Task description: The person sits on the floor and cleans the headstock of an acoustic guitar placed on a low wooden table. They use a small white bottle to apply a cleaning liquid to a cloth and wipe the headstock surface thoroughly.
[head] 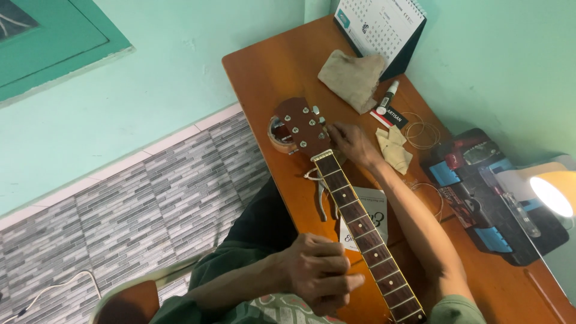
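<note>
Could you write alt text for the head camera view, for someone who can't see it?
Seen from above, a person's right hand touches the headstock of a guitar lying along a wooden table, while the left hand rests beside the neck. A cloth, desk calendar, coiled strings and a lit lamp sit nearby.

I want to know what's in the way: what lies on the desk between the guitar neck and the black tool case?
In the head view, between the guitar neck and the black tool case lie the right forearm, a white paper packet, and coiled strings.
</note>
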